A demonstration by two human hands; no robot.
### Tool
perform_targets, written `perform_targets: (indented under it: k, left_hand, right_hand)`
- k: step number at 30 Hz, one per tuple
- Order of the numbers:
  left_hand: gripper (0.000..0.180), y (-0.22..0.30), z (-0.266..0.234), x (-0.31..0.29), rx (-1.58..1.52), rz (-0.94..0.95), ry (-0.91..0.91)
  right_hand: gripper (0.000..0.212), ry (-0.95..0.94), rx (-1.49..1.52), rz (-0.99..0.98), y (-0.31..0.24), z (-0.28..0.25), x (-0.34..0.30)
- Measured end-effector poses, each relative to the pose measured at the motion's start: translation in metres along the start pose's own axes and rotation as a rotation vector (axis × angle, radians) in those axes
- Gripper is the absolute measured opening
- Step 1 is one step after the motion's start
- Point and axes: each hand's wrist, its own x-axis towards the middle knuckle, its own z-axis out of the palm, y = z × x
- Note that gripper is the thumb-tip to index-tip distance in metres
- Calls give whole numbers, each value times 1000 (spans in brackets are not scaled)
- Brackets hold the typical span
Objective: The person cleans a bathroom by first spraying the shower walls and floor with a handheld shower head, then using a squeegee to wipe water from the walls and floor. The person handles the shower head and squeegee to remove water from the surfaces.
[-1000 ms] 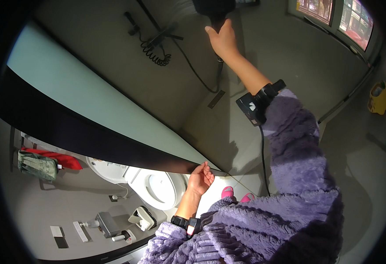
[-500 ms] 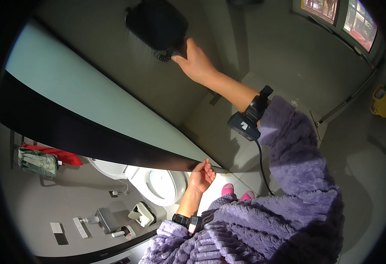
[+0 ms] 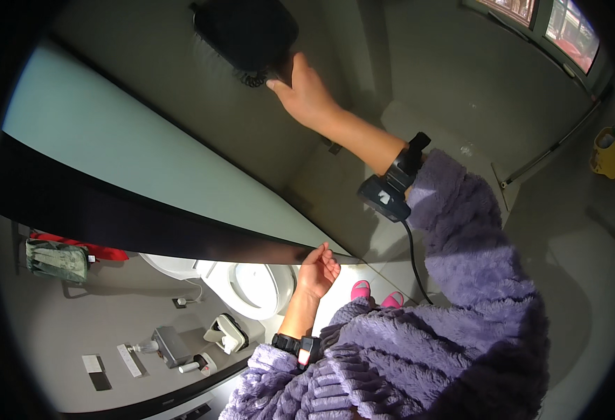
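My right hand (image 3: 307, 91) is raised at the upper middle, closed around the handle of a black paddle hairbrush (image 3: 248, 35). The brush has a wide, rounded-square head with its back mostly facing me; fine bristles show along the lower left edge. My left hand (image 3: 319, 271) hangs lower, palm up, fingers loosely curled and nothing in it. Its fingertips are next to the dark edge (image 3: 279, 252) of a long pale panel; I cannot tell whether they touch. Both wrists wear black straps, and a cable runs down from the device on the right one.
A white toilet (image 3: 255, 287) stands left of my left hand. A shelf edge (image 3: 153, 402) at lower left bears a grey box (image 3: 172, 346) and a tissue holder (image 3: 227, 334). Towels (image 3: 59, 259) hang at far left. A yellow container (image 3: 607, 154) is at far right. Pink slippers (image 3: 361, 288) show below me.
My right hand and the hairbrush have shifted slightly up and left in the picture. The whole view has moved a little; both hands keep the same pose.
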Motion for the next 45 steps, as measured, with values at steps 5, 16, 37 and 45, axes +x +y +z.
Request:
perform_targets:
  k: [5,16,37,45]
  left_hand:
    - [13,3,1,1,-4,-6,-2]
    - [12,3,3,-1,37,8,48]
    - [11,2,2,-3,50,-1,73]
    - [11,3,2,-2,67,-24,63]
  right_hand:
    - [43,-39,-71,128,-10,-4,5]
    - [38,-206,-30,126,-15,6,-19]
    - [38,-305,-259,293,72,-32,-95]
    - [40,-103,-87,422,85,-18,-155]
